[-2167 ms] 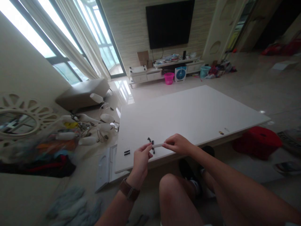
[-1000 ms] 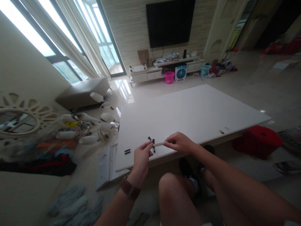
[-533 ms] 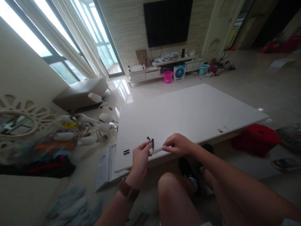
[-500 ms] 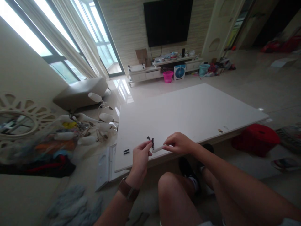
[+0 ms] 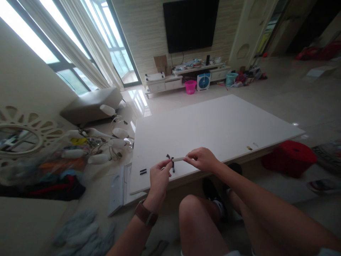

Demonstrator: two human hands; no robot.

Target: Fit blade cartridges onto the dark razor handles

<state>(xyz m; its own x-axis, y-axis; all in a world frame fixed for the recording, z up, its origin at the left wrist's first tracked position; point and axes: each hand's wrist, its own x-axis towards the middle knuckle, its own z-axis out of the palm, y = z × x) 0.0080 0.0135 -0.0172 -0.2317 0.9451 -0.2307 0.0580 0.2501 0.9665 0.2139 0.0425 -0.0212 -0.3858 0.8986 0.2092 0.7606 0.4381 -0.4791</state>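
Observation:
My right hand (image 5: 202, 159) pinches one end of a thin white strip (image 5: 179, 159) just above the near edge of a large white board (image 5: 213, 124). My left hand (image 5: 159, 176), with a brown watch strap on its wrist, pinches close to the strip's other end, fingers curled. A small black clip (image 5: 172, 164) sits at that end of the strip, and another tiny black part (image 5: 168, 156) lies on the board beside it. Two short black pieces (image 5: 143, 172) lie on the board left of my left hand.
A chandelier with white shades (image 5: 106, 140) lies on the floor at the left, beside a round white-framed mirror (image 5: 21, 137). A red stool (image 5: 291, 158) stands right of the board. My knees (image 5: 195, 217) are below it. A TV stand and pink bucket (image 5: 190, 87) stand far back.
The white strip has risen a little and levelled out between my hands, after dipping toward the board half a second ago. Both hands stay pinched near its ends.

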